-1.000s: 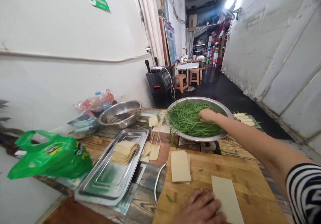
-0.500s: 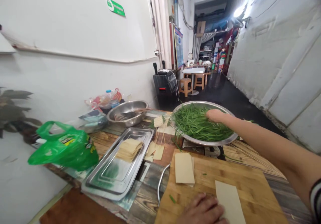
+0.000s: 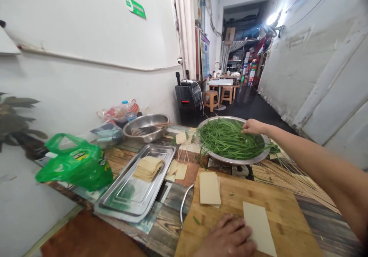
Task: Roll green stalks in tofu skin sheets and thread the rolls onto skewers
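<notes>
At the far side of the steel bowl [image 3: 201,149], my right hand [image 3: 254,126] has its fingers pinched together on some long green chives [image 3: 224,138]. The bowl is heaped with them, and several hang over its rim. My left hand [image 3: 230,236] lies flat on the wooden cutting board [image 3: 281,207], fingers a little spread. Its fingertips touch the left edge of a single pale tofu sheet [image 3: 259,226]. Farther back on the board lies a small stack of similar sheets [image 3: 209,188]. Small bits of chive are scattered on the board.
Left of the board is a metal tray [image 3: 120,207] with stacked tofu sheets [image 3: 148,168]. A green plastic bag [image 3: 83,168] and a second steel bowl [image 3: 146,136] with chopsticks stand beyond. Thin skewers [image 3: 301,180] lie at the right; skewered pieces [image 3: 182,139] lie behind the tray.
My right hand has shifted slightly right and lifted a little at the bowl, drawing at the chives. The left hand stays on the board. The view has shifted slightly.
</notes>
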{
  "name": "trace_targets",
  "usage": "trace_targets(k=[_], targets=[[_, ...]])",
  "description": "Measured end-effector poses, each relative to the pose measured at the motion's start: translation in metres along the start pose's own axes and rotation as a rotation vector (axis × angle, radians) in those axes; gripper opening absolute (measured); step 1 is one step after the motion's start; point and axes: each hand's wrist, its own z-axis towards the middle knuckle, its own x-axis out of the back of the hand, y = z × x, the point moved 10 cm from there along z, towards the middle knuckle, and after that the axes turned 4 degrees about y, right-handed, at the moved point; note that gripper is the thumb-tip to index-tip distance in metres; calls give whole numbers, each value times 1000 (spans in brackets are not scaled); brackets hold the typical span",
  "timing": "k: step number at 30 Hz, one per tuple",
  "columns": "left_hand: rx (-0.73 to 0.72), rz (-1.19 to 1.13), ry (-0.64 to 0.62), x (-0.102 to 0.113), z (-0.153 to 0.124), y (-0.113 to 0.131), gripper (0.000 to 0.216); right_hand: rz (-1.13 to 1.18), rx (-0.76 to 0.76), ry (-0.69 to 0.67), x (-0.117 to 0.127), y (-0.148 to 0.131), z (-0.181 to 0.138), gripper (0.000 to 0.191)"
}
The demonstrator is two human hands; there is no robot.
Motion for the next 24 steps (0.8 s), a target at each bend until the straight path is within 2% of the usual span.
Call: trace_targets(k=[3,5,8,10,12,15,17,22,24], targets=[[-19,1,41,10,-5,-1,24,3,14,2,10,-6,-7,33],[4,32,68,21,-2,-14,29,11,51,-10,17,-17,-13,30],[178,148,125,47,25,-69,32,30,132,-42,28,-42,-23,26],[263,258,127,62,58,-112,36,43,187,-75,34,-61,-30,24],[276,352,79,67,98,-149,40,56,232,-109,40,-77,-36,24],[197,420,-22,60,147,-180,48,71,267,-146,46,-91,-40,24],[155,411,-86,48,164,-190,48,80,269,-160,48,-90,-40,23],[231,298,-233,21,173,-216,27,107,238,-151,48,-74,-40,19],[253,235,-292,11,175,-225,26,114,214,-123,47,-69,-40,18]])
